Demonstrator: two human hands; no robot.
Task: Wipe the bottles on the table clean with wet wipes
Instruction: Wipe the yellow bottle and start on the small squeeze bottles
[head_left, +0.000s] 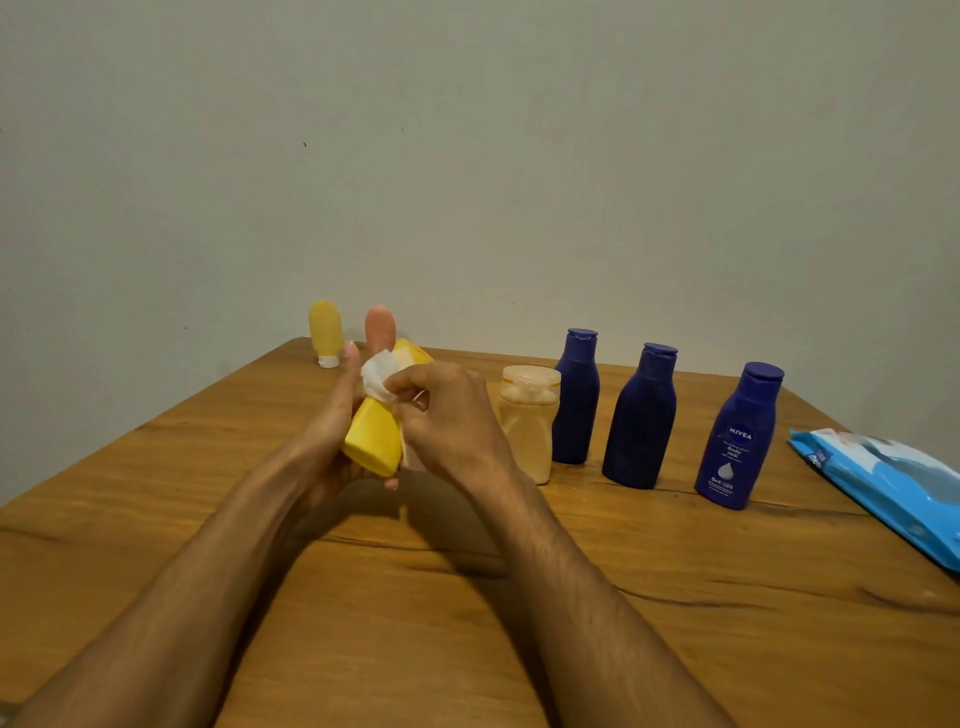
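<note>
My left hand (332, 415) grips a bright yellow bottle (375, 439), held tilted above the wooden table (467, 597). My right hand (452, 415) presses a white wet wipe (376, 376) against the bottle's upper part. A pale orange bottle (527, 421) stands just right of my hands. Three dark blue bottles stand in a row to its right: the first (575, 397), the second (641, 418), and one labelled Nivea (737, 436).
At the table's back left stand a small yellow tube (325, 332) on its white cap and a salmon tube (380, 327), partly hidden by the held bottle. A blue pack of wet wipes (893, 488) lies at the right edge. A plain wall rises behind.
</note>
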